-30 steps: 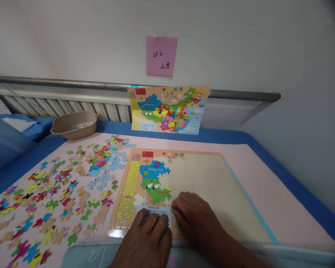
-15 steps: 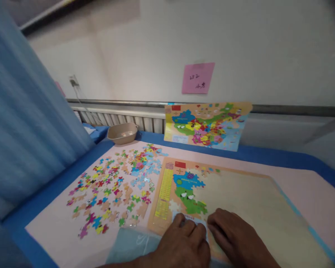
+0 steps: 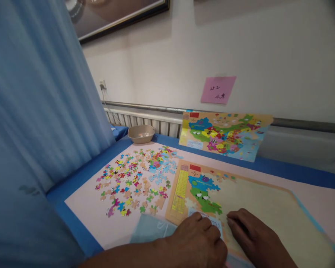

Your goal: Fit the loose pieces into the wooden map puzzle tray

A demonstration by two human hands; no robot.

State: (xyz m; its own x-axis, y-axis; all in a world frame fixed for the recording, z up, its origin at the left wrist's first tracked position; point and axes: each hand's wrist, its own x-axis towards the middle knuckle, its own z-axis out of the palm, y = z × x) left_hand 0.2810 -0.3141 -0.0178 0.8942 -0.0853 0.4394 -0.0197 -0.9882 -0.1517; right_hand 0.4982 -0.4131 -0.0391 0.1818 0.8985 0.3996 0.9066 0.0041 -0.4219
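A jigsaw board [image 3: 265,219] lies in front of me, with its left side partly filled. Blue and green map pieces [image 3: 203,193] are joined there beside a yellow strip [image 3: 180,193]. My left hand [image 3: 199,242] rests on the board's lower left edge, over a pale blue text panel [image 3: 212,219]. Its fingers are curled downward, and whatever lies beneath them is hidden. Just to the right, my right hand [image 3: 251,232] hovers over or rests on the bare board, fingers bent and pressed together. Anything inside that hand is out of sight.
Many loose puzzle pieces [image 3: 136,178] are spread over the pink sheet [image 3: 86,203] at left. A beige basket [image 3: 141,134] stands behind them. A printed map picture [image 3: 225,134] leans against the wall. A bluish plastic sheet [image 3: 149,229] lies near the board; a blue curtain [image 3: 44,93] hangs left.
The view has swung left, so everything sits further right. My left hand has shifted slightly down the board, baring more of the text panel. My right hand stays close beside it.
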